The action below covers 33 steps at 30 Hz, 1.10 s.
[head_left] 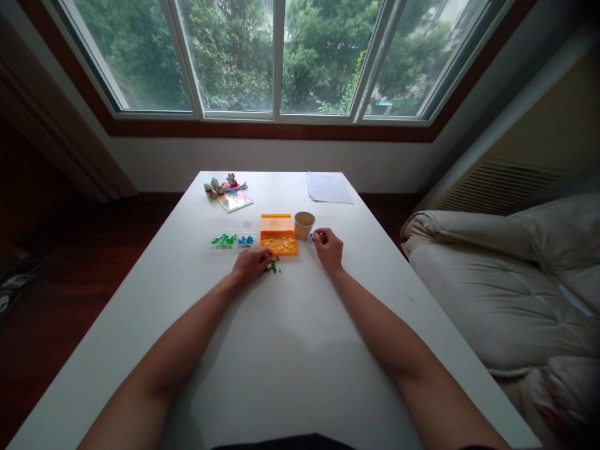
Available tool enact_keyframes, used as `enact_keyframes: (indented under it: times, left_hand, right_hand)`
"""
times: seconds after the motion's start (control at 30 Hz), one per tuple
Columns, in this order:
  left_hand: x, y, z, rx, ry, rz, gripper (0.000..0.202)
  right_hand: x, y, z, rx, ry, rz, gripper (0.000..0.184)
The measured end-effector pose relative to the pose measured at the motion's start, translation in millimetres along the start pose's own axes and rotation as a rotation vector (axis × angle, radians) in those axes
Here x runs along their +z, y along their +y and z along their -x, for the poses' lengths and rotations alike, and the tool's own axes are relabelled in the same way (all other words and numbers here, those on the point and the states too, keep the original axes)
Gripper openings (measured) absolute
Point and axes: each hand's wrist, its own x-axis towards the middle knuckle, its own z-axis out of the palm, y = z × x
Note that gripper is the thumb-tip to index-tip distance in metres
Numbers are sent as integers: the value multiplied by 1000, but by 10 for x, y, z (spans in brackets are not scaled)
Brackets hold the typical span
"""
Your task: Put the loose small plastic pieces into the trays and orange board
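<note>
My left hand [251,263] rests on the white table [281,350] with its fingertips pinched on a small orange piece, right beside a little heap of green and blue pieces [272,267]. An orange tray [278,235] with small pale pieces stands just beyond it. My right hand [328,248] lies to the right of the tray, fingers curled round a tiny piece next to a paper cup [304,225].
A clear tray with green pieces [224,240] and blue pieces [245,240] lies left of the orange tray. A small built model on a printed card [229,192] and a paper sheet [328,187] lie farther back. A pale sofa [506,294] stands to the right.
</note>
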Motion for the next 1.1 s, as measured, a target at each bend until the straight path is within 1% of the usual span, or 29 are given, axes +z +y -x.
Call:
enact_keyframes:
  times: [0.1,0.2,0.33,0.5,0.57,0.67,0.77,0.83,0.97,1.03,1.1]
  left_hand:
    - [18,-18,1,-6,-1,-3,20]
    - [26,-33,3,-7,-8,0,22]
    - [14,-36,5,5,6,2,22]
    - [-14,-87,-4,6,43,9,21]
    - [-41,-129,-9,7,25,14,20]
    - [-100,-189,-15,9,-36,22,19]
    - [-151,-226,-15,18,-84,19,20]
    - [-163,-237,-14,24,-91,14,20]
    - [-148,-246,-8,47,-76,7,20]
    - [-139,-252,-5,55,-69,2,19]
    - [-136,-256,-4,51,-64,1,19]
  right_hand:
    - [-23,136,-85,168,94,-47,34]
    - [-16,195,-113,218,132,-67,38]
    - [9,124,-70,170,126,-110,37]
    - [8,-40,22,67,82,-70,32]
    - [1,-91,54,32,52,-48,31]
    - [1,-152,103,-27,-5,-21,29]
    - [25,-194,160,-105,-101,-5,26]
    - [58,-214,203,-177,-228,-14,24]
    - [147,-250,300,-382,-518,-13,20]
    - [187,-276,346,-470,-615,8,17]
    - [213,-304,380,-529,-675,29,15]
